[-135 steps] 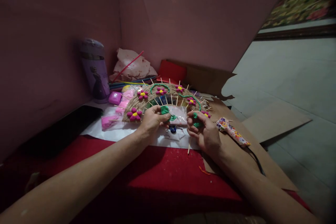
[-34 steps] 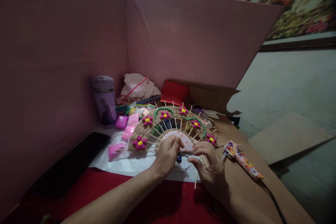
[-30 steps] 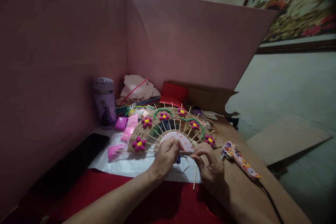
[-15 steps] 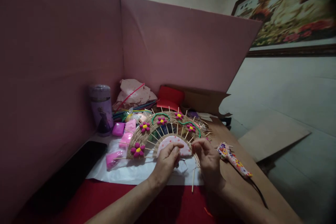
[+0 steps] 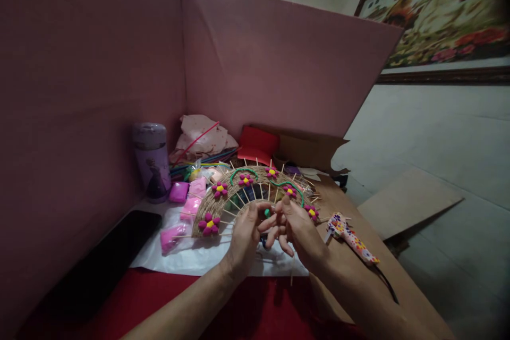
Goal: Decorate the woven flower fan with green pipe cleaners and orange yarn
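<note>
My left hand (image 5: pixel 245 234) and my right hand (image 5: pixel 300 231) are close together, their fingertips meeting in front of a half-round, fan-shaped piece (image 5: pixel 217 204) of wound twine on thin sticks. A small green ball (image 5: pixel 266 213), perhaps clay, shows beneath the curled fingers of my left hand, right above the right fingers. My right hand has its thumb raised and its fingers spread apart. Magenta flowers with yellow centres, such as one at the lower left (image 5: pixel 209 224), and a green wavy strand (image 5: pixel 299 194) decorate the twine. My hands hide the fan's inner part.
Pink packets (image 5: pixel 173 239) lie on a white plastic sheet (image 5: pixel 179 265). A black phone-like slab (image 5: pixel 107 260) and a purple tumbler (image 5: pixel 151 164) stand left. A flower-patterned glue gun (image 5: pixel 353 239) with a cord rests on cardboard (image 5: pixel 382 287) at right. Pink panels (image 5: pixel 271 69) rise behind.
My hands have come together, the right moving left and the left slightly right. A green ball now shows between them. The dotted pink half-circle is now covered, and a flower at right is uncovered.
</note>
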Demonstrator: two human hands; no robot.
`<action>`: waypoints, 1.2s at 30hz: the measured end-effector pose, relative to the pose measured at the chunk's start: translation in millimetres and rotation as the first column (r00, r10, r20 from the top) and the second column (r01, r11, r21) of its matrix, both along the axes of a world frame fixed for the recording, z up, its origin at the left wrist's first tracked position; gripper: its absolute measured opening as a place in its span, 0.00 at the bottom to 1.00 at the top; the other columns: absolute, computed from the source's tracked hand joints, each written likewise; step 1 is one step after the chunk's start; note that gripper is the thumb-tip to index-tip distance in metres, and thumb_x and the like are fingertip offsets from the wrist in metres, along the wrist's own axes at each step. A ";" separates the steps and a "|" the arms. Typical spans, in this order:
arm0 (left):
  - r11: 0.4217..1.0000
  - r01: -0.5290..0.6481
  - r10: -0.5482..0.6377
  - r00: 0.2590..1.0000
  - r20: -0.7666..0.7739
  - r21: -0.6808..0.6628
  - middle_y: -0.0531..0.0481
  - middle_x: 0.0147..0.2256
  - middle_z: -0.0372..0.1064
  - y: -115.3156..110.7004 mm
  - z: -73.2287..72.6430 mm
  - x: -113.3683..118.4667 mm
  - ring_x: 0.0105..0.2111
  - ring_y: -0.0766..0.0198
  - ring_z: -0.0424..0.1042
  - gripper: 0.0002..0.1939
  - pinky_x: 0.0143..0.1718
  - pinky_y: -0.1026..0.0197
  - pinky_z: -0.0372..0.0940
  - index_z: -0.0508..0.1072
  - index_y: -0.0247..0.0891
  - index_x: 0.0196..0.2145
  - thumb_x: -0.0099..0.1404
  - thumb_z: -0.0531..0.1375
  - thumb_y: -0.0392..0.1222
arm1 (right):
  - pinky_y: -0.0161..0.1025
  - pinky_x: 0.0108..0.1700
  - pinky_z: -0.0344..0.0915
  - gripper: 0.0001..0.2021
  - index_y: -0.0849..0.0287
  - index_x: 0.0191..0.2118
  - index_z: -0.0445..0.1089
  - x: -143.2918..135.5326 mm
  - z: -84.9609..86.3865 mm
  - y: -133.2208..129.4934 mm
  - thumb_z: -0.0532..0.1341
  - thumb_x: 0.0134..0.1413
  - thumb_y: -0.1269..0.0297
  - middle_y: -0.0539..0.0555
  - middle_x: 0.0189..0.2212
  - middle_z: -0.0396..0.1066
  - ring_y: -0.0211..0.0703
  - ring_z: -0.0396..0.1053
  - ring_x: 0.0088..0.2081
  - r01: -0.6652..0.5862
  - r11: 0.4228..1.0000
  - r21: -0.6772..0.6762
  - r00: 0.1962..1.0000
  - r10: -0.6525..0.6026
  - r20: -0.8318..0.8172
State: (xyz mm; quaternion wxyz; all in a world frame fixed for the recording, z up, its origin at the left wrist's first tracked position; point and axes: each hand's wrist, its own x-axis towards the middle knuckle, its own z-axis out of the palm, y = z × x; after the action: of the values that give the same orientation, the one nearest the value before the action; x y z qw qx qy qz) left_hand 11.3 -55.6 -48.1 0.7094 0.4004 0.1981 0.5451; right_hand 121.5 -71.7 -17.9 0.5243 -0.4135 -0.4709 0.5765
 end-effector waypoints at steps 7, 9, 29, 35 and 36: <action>0.990 -0.131 0.137 0.983 -0.120 0.055 0.42 0.45 0.70 1.4 -7.8 -2.8 0.43 0.55 0.71 0.14 0.42 0.56 0.66 0.76 0.37 0.38 0.58 0.60 0.47 | 0.25 0.09 0.49 0.22 0.57 0.35 0.56 -1.7 -4.2 10.6 0.52 0.52 0.40 0.51 0.20 0.70 0.38 0.68 0.14 0.051 0.999 0.008 0.999 -0.051 -0.019; 0.988 -0.150 0.147 0.986 -0.085 -0.033 0.43 0.41 0.72 6.0 -7.5 -6.2 0.38 0.57 0.72 0.13 0.39 0.56 0.67 0.75 0.36 0.36 0.57 0.61 0.46 | 0.25 0.09 0.49 0.23 0.58 0.36 0.57 -1.2 -6.3 11.3 0.51 0.53 0.39 0.52 0.20 0.71 0.39 0.68 0.15 0.047 0.999 0.023 0.998 -0.046 -0.044; 0.908 -0.405 0.417 0.899 -0.134 0.109 0.47 0.35 0.73 2.9 -0.7 -5.0 0.35 0.61 0.71 0.09 0.38 0.58 0.67 0.75 0.38 0.34 0.55 0.63 0.42 | 0.51 0.61 0.53 0.33 0.59 0.52 0.62 17.5 -9.8 17.5 0.41 0.56 0.38 0.65 0.54 0.65 0.50 0.61 0.57 0.109 0.985 0.136 0.898 -0.039 -0.439; 0.633 -0.426 0.700 0.672 -0.243 0.647 0.48 0.36 0.67 -2.8 -1.9 -2.9 0.39 0.59 0.67 0.03 0.42 0.58 0.63 0.76 0.42 0.27 0.53 0.64 0.35 | 0.51 0.63 0.47 0.39 0.58 0.61 0.52 -0.2 -11.3 0.8 0.42 0.53 0.35 0.64 0.60 0.56 0.49 0.55 0.61 0.098 0.990 0.105 0.874 -0.035 -0.484; 0.602 -0.397 0.714 0.655 -0.245 0.693 0.48 0.35 0.67 -2.3 -3.2 -2.6 0.39 0.59 0.67 0.04 0.41 0.57 0.63 0.76 0.42 0.27 0.53 0.64 0.34 | 0.50 0.63 0.45 0.40 0.58 0.62 0.51 -3.2 -10.3 -2.0 0.42 0.52 0.34 0.64 0.61 0.54 0.49 0.54 0.61 0.077 0.993 0.094 0.867 -0.020 -0.498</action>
State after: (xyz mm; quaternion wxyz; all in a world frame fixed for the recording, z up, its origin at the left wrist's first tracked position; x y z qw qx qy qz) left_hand 8.6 -58.0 -51.3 0.2570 0.6373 0.3165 0.6540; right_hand 118.3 -73.7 -28.2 0.6641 -0.2336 -0.3409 0.6231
